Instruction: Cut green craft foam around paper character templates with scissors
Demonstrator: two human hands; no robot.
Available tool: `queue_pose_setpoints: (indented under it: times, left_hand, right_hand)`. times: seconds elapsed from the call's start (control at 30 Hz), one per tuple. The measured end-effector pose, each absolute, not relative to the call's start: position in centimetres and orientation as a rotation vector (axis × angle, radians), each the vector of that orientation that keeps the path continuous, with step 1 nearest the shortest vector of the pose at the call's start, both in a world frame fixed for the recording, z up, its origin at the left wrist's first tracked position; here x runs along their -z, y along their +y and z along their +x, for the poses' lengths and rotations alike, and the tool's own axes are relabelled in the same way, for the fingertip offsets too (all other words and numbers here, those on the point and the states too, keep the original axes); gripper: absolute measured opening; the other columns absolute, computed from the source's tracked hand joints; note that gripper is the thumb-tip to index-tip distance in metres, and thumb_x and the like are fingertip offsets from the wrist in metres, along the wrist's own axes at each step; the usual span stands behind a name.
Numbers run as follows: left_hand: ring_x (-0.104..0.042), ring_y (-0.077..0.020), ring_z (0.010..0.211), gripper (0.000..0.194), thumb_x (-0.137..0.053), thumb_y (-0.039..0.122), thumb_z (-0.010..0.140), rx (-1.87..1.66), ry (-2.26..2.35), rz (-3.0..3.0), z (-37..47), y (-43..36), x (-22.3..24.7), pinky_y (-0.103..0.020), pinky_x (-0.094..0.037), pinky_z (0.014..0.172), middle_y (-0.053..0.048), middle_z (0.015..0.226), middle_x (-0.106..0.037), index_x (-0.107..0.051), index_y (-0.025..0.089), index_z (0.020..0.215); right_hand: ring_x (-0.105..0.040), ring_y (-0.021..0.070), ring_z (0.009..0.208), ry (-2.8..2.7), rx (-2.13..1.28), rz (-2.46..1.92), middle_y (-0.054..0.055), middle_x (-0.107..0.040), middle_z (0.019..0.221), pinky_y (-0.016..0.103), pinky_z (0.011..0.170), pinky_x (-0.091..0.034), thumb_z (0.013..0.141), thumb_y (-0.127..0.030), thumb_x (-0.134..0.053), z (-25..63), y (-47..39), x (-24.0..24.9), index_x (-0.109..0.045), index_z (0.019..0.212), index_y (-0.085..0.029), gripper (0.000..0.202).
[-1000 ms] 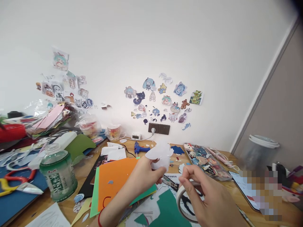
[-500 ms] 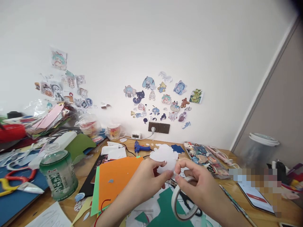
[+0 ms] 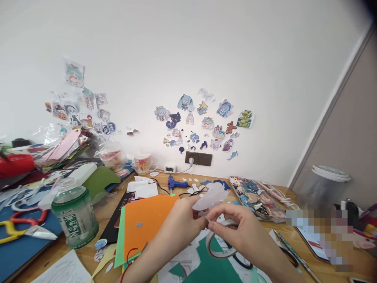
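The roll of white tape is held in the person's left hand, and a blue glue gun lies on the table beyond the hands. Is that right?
Not quite: the head view shows the roll of white tape in the right hand. The blue glue gun does lie on the table beyond the hands.

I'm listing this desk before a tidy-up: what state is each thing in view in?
White cut-out: held in the left hand
Tape roll: held in the right hand
Glue gun: lying on the desk
Green bottle: upright
Plug: in the left socket
Phone: screen lit
Orange sheet: lying on light green sheet
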State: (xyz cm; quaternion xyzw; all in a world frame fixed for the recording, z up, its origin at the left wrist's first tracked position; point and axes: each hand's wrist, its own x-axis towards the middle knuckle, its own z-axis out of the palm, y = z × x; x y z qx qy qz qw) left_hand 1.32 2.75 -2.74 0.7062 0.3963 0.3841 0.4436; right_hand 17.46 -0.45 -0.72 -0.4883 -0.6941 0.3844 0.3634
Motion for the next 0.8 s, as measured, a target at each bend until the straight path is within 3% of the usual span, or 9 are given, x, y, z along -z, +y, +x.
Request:
queue_pose_setpoints:
  times: [0.03,0.13,0.3,0.4,0.5,0.8]
  left_hand:
    - [-0.053,-0.0143,0.063,0.009,-0.050,0.013,0.068,-0.932,0.975,1.753,1.3,2.6,2.7,-0.022,-0.039,0.055,0.001,0.067,-0.058,-0.058,0.017,0.072]
    - [-0.046,-0.0115,0.054,0.009,-0.048,0.014,0.068,-0.852,0.948,1.753,1.1,2.2,2.6,-0.021,-0.034,0.050,0.003,0.057,-0.049,-0.053,0.016,0.061]
    - [-0.054,-0.0126,0.061,0.015,-0.043,0.015,0.076,-0.794,0.869,1.743,0.8,1.7,2.2,-0.022,-0.044,0.059,0.003,0.061,-0.050,-0.054,0.018,0.066]
    - [-0.053,-0.0114,0.060,0.023,-0.043,0.017,0.079,-0.805,0.864,1.754,0.8,1.4,1.9,-0.021,-0.044,0.059,0.005,0.058,-0.045,-0.040,0.020,0.057]
    - [-0.048,-0.0103,0.058,0.028,-0.042,0.017,0.080,-0.806,0.864,1.784,0.8,1.3,1.6,-0.019,-0.040,0.057,0.006,0.056,-0.038,-0.032,0.020,0.054]
    - [-0.021,-0.0092,0.051,0.024,-0.048,0.023,0.082,-0.744,0.917,1.846,0.7,1.2,1.6,-0.024,-0.017,0.045,0.007,0.054,-0.027,-0.042,0.019,0.059]
  right_hand:
    - [-0.059,0.0149,0.075,-1.799,-0.983,-1.234,-0.002,-0.065,0.079,0.023,0.065,-0.042,0.076,-0.021,-0.061,17.4,-0.4,0.8,-0.061,0.079,-0.021,0.003]
    - [-0.059,0.0147,0.073,-1.813,-1.010,-1.216,-0.007,-0.063,0.071,0.023,0.063,-0.040,0.074,-0.015,-0.058,17.6,-0.4,0.7,-0.048,0.089,-0.023,0.020]
    - [-0.045,0.0119,0.061,-1.853,-0.999,-1.323,-0.009,-0.062,0.071,0.022,0.056,-0.032,0.078,-0.017,-0.056,18.1,-0.6,0.3,-0.035,0.092,-0.025,0.027]
    - [-0.040,0.0109,0.057,-1.833,-0.969,-1.349,-0.010,-0.062,0.071,0.023,0.055,-0.030,0.079,-0.017,-0.055,18.0,-0.6,0.3,-0.031,0.090,-0.025,0.027]
    - [-0.047,0.0126,0.061,-1.808,-0.891,-1.373,-0.008,-0.064,0.072,0.023,0.055,-0.032,0.079,-0.019,-0.054,17.6,-0.7,0.4,-0.031,0.088,-0.025,0.026]
    - [-0.063,0.0190,0.064,-1.811,-0.589,-1.499,-0.007,-0.067,0.074,0.028,0.058,-0.040,0.080,-0.027,-0.053,17.2,-0.8,0.9,-0.030,0.086,-0.026,0.024]
